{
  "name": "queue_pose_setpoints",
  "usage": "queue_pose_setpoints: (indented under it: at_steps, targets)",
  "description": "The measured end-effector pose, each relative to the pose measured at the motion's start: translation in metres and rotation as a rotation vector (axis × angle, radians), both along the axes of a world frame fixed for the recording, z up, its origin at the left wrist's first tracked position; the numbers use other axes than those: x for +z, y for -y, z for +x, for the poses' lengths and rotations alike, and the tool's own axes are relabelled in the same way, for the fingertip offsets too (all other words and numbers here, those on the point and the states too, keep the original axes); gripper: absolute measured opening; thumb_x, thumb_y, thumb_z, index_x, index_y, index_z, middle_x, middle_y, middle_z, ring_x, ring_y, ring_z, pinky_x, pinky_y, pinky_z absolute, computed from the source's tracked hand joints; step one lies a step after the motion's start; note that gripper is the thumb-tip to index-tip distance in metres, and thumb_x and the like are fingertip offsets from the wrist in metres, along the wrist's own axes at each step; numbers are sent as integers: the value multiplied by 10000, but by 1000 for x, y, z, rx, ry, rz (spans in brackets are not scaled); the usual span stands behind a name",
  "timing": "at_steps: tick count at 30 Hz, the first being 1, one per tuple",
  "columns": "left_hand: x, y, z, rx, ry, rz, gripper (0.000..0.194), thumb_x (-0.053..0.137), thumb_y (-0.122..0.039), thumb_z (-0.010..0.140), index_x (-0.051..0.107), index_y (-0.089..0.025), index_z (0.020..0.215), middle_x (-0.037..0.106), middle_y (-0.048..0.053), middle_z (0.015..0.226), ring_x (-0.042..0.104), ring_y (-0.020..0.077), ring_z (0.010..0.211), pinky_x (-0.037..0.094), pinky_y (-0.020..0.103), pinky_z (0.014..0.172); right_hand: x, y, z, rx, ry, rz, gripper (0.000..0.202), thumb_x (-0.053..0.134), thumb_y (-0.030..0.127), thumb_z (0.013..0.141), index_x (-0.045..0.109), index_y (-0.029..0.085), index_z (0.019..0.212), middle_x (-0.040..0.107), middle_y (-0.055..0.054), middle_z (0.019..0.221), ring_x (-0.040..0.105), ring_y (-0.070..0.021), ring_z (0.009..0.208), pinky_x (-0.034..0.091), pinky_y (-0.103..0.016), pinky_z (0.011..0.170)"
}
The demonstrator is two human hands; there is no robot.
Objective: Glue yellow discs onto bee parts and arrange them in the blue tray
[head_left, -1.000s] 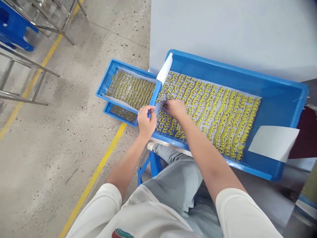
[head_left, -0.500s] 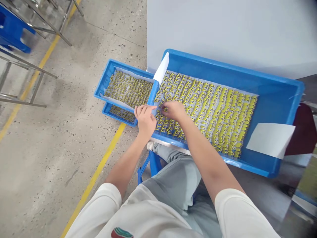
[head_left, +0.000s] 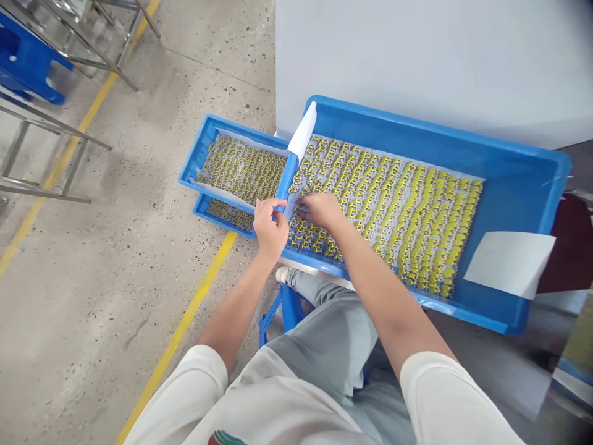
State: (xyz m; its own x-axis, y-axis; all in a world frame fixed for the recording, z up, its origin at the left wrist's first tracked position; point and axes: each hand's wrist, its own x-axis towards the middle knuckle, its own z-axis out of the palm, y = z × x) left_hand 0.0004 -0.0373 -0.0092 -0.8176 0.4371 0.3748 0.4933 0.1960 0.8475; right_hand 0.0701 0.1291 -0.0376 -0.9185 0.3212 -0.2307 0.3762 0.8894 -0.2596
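Observation:
A large blue tray (head_left: 519, 179) rests on a pale table and holds rows of small yellow parts (head_left: 407, 210) on a white paper liner (head_left: 303, 131). My left hand (head_left: 269, 227) grips the tray's left end wall, thumb on the rim. Fingertips of my right hand (head_left: 322, 210) pinch among the yellow parts at the tray's left end; whether they hold one is hidden.
Two smaller blue trays (head_left: 204, 148) of the same yellow parts are stacked on the floor, left of the big tray. A loose white sheet (head_left: 509, 262) overhangs the big tray's right end. A yellow floor line (head_left: 185, 321), metal frames (head_left: 55, 130) and a blue stool (head_left: 282, 309) lie nearby.
My right hand has shifted slightly left toward the tray's end wall. My left hand stays at the wall, its fingers briefly spread and closed again.

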Motion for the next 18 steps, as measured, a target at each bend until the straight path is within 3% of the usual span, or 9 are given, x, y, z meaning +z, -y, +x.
queue_pose_setpoints:
  at_steps: [4, 6, 11, 18]
  targets:
    - [1, 1, 0, 7, -3, 13, 347, 461, 31, 765, 634, -236, 903, 711, 26, 900, 661, 194, 923, 449, 440, 1077, 4, -15, -1, -190, -62, 78, 407, 457, 318, 978, 625, 214, 1334, 653, -112, 1277, 620, -296, 1129, 499, -377, 857]
    - [2, 1, 0, 10, -6, 12, 345, 462, 34, 769, 631, -235, 904, 713, 22, 902, 666, 190, 922, 449, 436, 1083, 4, -22, -3, -261, -73, 100, 447, 468, 305, 966, 577, 193, 1385, 638, -133, 1293, 608, -319, 1135, 505, -404, 867]
    - [5, 1, 2, 22, -7, -41, 340, 462, 40, 774, 622, -232, 901, 715, 21, 907, 668, 180, 928, 473, 409, 1067, 1, -25, -8, -252, -62, 84, 398, 525, 318, 946, 617, 209, 1318, 666, -112, 1232, 586, -308, 1158, 506, -378, 877]
    - [5, 0, 2, 34, -27, -49, 329, 465, 37, 774, 611, -234, 892, 713, 12, 888, 674, 166, 909, 484, 392, 1063, -7, -20, -19, -367, -17, 99, 319, 489, 343, 972, 673, 171, 1167, 681, -151, 1116, 618, -320, 1064, 504, -390, 853]
